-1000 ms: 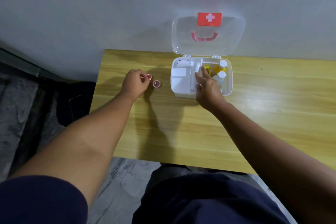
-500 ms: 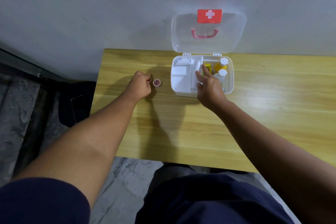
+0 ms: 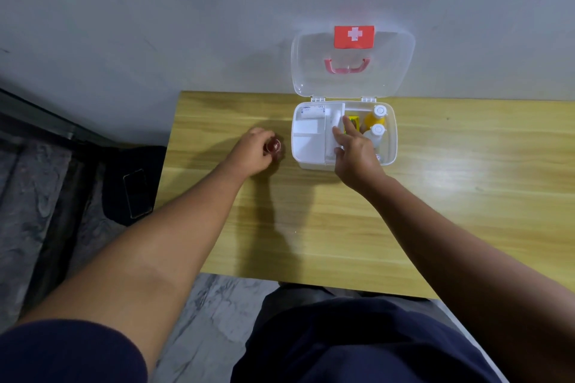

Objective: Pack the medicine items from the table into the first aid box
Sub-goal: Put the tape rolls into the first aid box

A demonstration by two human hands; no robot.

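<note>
Box sits on tabletop at 12 o'clock, against the wall, lid swung up w/ red cross label. Inside: white tray w/ compartments on left half, yellow pack, orange bottle and white bottle on right half. Right hand over box middle, fingers spread, grip released, fingertips on tray divider; holds nothing I can see. Left hand at 9 o'clock of box, on tabletop, grip clenched around small red jar. Jar just beside box, not in it. Phone on dark cloth on floor, far left.
</note>
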